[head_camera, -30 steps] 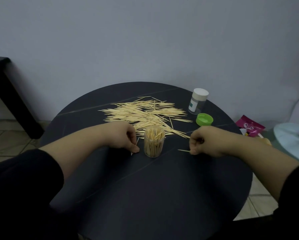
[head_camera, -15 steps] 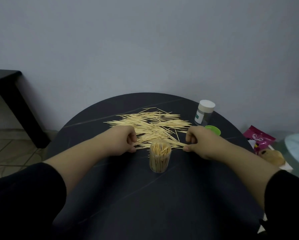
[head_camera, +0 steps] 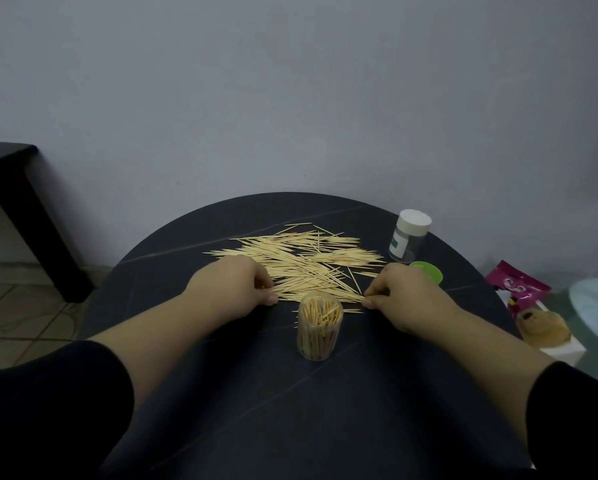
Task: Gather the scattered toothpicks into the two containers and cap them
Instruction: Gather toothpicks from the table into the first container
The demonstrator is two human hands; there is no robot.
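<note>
A wide heap of pale toothpicks [head_camera: 301, 259] lies scattered on the round black table [head_camera: 290, 410]. A clear open container [head_camera: 319, 325], nearly full of toothpicks, stands upright in front of the heap. A second clear container with a white cap [head_camera: 408, 240] stands at the back right, and a green cap [head_camera: 427, 271] lies beside it, partly hidden by my right hand. My left hand [head_camera: 233, 287] pinches the heap's near left edge. My right hand [head_camera: 399, 294] pinches toothpick tips at the near right edge.
A black side table [head_camera: 20, 202] stands at the far left by the wall. Off the table's right edge lie a pink packet [head_camera: 517, 284], a brown plush toy on a white box [head_camera: 543, 325] and a pale round object [head_camera: 595, 299].
Both hands have moved forward from beside the open container to the near edge of the heap and closed on toothpicks there. The view has tilted upward.
</note>
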